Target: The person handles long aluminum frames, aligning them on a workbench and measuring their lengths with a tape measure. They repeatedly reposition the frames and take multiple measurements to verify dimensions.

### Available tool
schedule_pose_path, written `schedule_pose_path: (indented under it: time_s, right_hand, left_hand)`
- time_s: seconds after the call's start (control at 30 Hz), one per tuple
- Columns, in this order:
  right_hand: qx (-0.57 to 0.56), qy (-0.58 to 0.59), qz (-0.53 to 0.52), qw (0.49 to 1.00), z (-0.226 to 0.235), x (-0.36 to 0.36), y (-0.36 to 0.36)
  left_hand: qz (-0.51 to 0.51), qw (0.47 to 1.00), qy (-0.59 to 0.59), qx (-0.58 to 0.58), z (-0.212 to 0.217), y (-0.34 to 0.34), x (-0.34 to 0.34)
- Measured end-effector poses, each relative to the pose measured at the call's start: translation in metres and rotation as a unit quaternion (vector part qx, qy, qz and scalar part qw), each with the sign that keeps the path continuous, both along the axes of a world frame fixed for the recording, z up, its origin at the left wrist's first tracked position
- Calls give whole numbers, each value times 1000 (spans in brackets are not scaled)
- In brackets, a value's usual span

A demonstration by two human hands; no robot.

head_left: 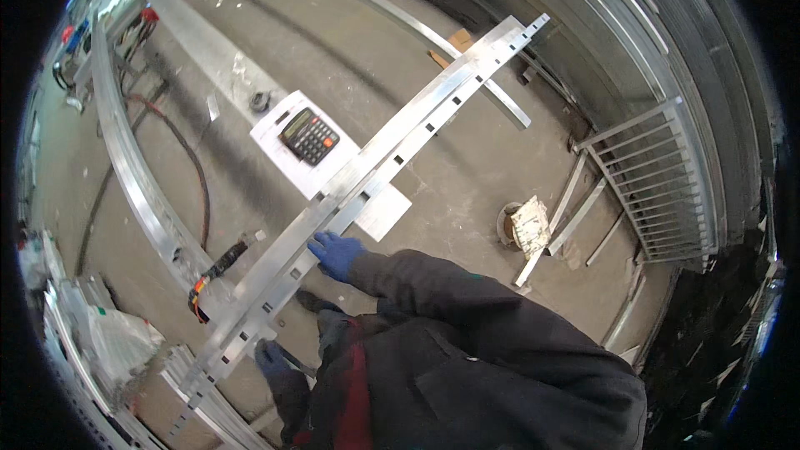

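The person carries a bundle of long slotted metal rails point(367, 200) above a concrete floor point(350, 50). Its long axis runs diagonally, the far end pointing up and to the right near a small wooden block point(459, 38), the near end low on the left beside the person's legs. Square slots line the edge that faces right.

The right hand point(336, 253), in a blue glove, is curled around the bundle's right edge about midway along it, gripping it. The left hand point(272, 358), also blue-gloved, closes on the bundle nearer its low end.

Under the rails a light metal beam point(208, 46) stretches from upper left toward the middle; a white sheet point(279, 129) lies on it with a black calculator point(309, 136) on top, and a small dark round part point(260, 102) sits just beside the sheet. The rails cross over the beam's near end.

On the left another slotted rail point(125, 167) curves along the floor, with a dark cable point(187, 150) between it and the beam and a tool with red and black wires point(218, 271) near its lower stretch. Bare floor lies open beyond the far end of the bundle and to its right, up to a bucket with a rag point(525, 225), loose bars point(575, 208) and a barred metal frame point(662, 179) against the wall of stacked profiles point(600, 17)
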State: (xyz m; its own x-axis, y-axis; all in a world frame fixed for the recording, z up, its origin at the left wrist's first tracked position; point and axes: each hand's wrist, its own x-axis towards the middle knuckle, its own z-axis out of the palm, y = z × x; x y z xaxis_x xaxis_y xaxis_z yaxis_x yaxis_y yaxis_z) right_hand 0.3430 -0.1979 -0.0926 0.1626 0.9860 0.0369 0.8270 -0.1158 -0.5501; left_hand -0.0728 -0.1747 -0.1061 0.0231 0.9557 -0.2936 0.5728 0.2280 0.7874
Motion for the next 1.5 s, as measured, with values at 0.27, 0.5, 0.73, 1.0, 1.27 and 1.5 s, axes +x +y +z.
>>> schedule_pose_path:
  time_s: [0.27, 0.5, 0.73, 1.0, 1.27, 1.5]
  right_hand:
    - [-145, 133, -174, 965, 78, 160, -145]
    - [-171, 293, -363, 868, 48, 258, -204]
    - [-123, 521, -460, 708, -7, 365, -245]
    - [-133, 571, -521, 620, -64, 567, -261]
    - [-89, 546, -552, 623, -105, 790, -178]
    - [-67, 540, -552, 632, -107, 821, -125]
  left_hand:
    - [-383, 919, 44, 76, 59, -15, 260]
    - [-470, 878, 22, 84, 63, 24, 393]
    - [-487, 862, 109, 91, 35, 43, 491]
    - [-483, 829, 221, 177, -9, 38, 602]
    - [-421, 844, 282, 177, -38, 23, 679]
    - [-406, 856, 284, 147, -43, 20, 712]
